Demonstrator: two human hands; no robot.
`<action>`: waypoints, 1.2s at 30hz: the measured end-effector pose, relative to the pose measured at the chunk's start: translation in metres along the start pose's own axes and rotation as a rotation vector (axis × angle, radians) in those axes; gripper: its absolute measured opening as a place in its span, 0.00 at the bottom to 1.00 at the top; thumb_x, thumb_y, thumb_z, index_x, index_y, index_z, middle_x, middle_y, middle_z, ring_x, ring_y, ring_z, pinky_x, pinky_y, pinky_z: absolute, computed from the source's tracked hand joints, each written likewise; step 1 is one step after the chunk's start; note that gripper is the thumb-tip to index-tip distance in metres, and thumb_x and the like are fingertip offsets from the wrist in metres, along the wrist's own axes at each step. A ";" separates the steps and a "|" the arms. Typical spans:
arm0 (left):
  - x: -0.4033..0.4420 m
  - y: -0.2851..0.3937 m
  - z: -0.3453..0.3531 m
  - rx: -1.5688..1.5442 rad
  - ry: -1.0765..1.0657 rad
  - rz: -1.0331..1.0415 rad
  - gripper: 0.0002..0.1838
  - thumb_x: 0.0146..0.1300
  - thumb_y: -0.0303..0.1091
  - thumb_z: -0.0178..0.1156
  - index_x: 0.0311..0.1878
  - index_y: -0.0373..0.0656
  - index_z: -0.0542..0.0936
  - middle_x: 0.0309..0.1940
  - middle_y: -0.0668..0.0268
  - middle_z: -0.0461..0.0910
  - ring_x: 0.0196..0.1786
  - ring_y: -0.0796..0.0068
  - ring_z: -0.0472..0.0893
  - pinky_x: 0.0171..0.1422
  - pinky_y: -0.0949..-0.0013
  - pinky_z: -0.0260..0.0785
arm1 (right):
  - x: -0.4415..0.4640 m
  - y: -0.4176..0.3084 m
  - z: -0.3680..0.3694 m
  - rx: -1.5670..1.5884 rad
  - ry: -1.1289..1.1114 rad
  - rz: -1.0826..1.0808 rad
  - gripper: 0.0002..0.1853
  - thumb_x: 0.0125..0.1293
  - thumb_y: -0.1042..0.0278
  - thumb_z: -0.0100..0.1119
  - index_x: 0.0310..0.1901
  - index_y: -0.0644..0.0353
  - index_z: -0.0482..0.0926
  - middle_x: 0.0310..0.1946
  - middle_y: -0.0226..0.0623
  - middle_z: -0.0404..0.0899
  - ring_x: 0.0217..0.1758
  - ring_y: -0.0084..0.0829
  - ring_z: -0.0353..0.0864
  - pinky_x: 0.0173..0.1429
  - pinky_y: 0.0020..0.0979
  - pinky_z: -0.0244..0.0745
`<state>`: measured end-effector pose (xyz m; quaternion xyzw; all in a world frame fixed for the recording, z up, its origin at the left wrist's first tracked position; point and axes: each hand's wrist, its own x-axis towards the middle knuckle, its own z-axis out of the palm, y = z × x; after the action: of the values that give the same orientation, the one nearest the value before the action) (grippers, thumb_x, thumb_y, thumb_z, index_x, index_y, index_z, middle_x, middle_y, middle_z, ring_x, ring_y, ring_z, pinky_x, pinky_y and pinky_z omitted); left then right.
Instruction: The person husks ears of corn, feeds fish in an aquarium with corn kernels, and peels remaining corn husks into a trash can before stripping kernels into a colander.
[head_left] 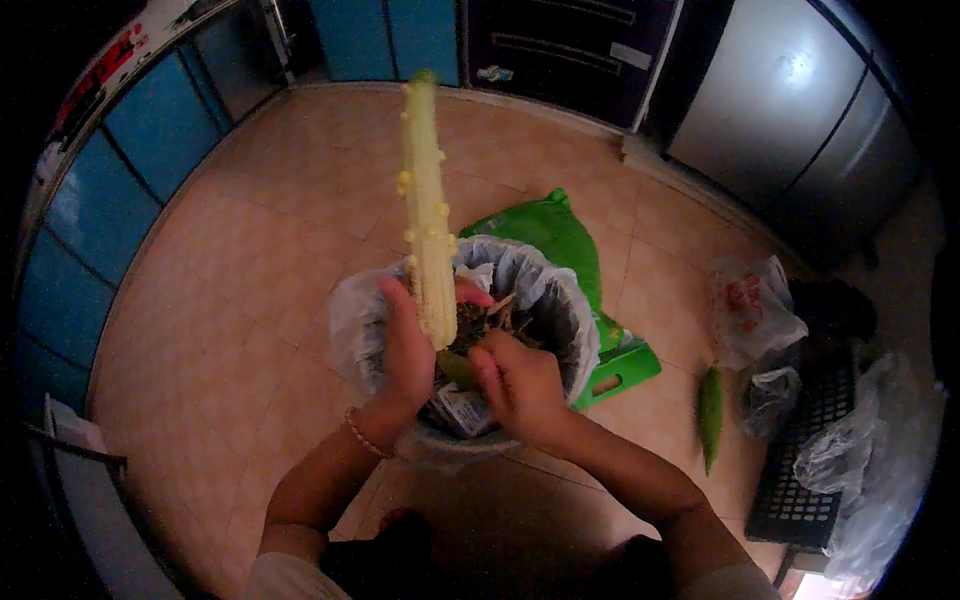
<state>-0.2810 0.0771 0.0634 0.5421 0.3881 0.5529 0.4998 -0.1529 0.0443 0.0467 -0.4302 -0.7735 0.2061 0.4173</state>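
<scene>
A long, pale yellow ear of corn (428, 215) stands nearly upright over the bin, with only scattered plump kernels along its sides and a greenish tip. My left hand (408, 345) is wrapped around its lower part, the thumb along the near side. Just below, my right hand (520, 385) is closed on a green piece (458, 370) at the base of the ear, which looks like husk or stem. Under both hands is a round bin (575, 310) lined with a thin plastic bag, holding brown, stringy scraps (500, 320) and a printed wrapper (462, 412).
A bright green bag (555, 235) with a handle slot lies behind the bin. To the right, a slender green item (711, 420) rests on the tiled floor, beside a dark plastic basket (800, 460) and plastic bags (755, 310). Blue cabinets (110, 180) line the left.
</scene>
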 end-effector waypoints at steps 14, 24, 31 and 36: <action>0.004 0.002 -0.001 -0.321 -0.087 -0.121 0.36 0.58 0.65 0.19 0.34 0.41 0.67 0.28 0.57 0.73 0.24 0.74 0.71 0.32 0.73 0.64 | -0.006 0.011 0.003 0.044 -0.162 -0.180 0.05 0.53 0.72 0.55 0.27 0.60 0.69 0.23 0.40 0.72 0.26 0.40 0.75 0.29 0.34 0.68; -0.012 -0.007 0.000 0.433 0.188 0.287 0.15 0.60 0.42 0.44 0.35 0.38 0.69 0.23 0.56 0.72 0.27 0.64 0.73 0.29 0.66 0.62 | 0.006 0.017 -0.024 0.081 -0.156 0.083 0.11 0.59 0.66 0.47 0.41 0.58 0.72 0.33 0.38 0.74 0.38 0.39 0.73 0.51 0.35 0.64; -0.024 -0.005 0.005 0.806 0.190 0.465 0.13 0.52 0.37 0.54 0.35 0.38 0.69 0.25 0.58 0.72 0.30 0.55 0.71 0.35 0.59 0.61 | 0.006 -0.002 -0.026 0.659 0.013 0.206 0.16 0.64 0.61 0.43 0.47 0.63 0.67 0.41 0.37 0.72 0.44 0.29 0.71 0.55 0.29 0.59; -0.028 -0.003 0.009 0.872 0.153 0.543 0.17 0.50 0.38 0.54 0.38 0.37 0.66 0.31 0.56 0.71 0.34 0.56 0.70 0.40 0.59 0.61 | 0.005 0.003 -0.016 0.783 -0.055 0.204 0.19 0.61 0.62 0.49 0.50 0.64 0.63 0.44 0.37 0.70 0.48 0.27 0.68 0.54 0.28 0.61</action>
<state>-0.2743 0.0494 0.0559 0.7390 0.4633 0.4877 0.0362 -0.1397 0.0497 0.0562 -0.3076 -0.6010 0.5367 0.5061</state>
